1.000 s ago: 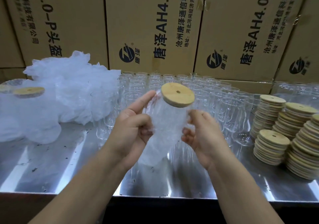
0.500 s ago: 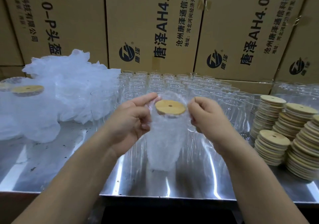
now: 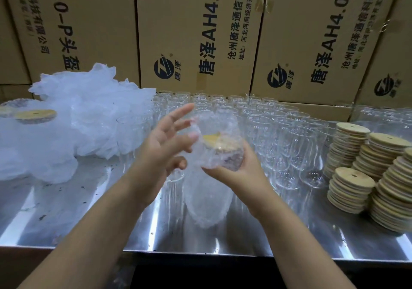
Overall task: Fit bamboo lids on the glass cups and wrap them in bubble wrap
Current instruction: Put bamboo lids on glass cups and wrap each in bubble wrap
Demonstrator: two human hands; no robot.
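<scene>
A glass cup inside a bubble wrap bag (image 3: 206,201) stands on the steel table (image 3: 66,210) at the centre. Its bamboo lid (image 3: 217,140) shows faintly through the wrap folded over the top. My right hand (image 3: 240,164) grips the wrapped top of the cup from the right side. Spread with straight fingers, my left hand (image 3: 165,141) hovers just left of the wrap's top; its fingertips sit at the wrap's edge. Rows of bare glass cups (image 3: 267,128) stand behind.
Stacks of bamboo lids (image 3: 361,177) fill the right side of the table. A heap of bubble wrap (image 3: 73,119) with wrapped, lidded cups (image 3: 35,116) lies at the left. Cardboard boxes (image 3: 200,32) wall off the back. The table's front edge runs below my forearms.
The wrap's open top has been folded over the lid. My left hand has let go and spread open; my right hand has shifted down to grip the wrapped top.
</scene>
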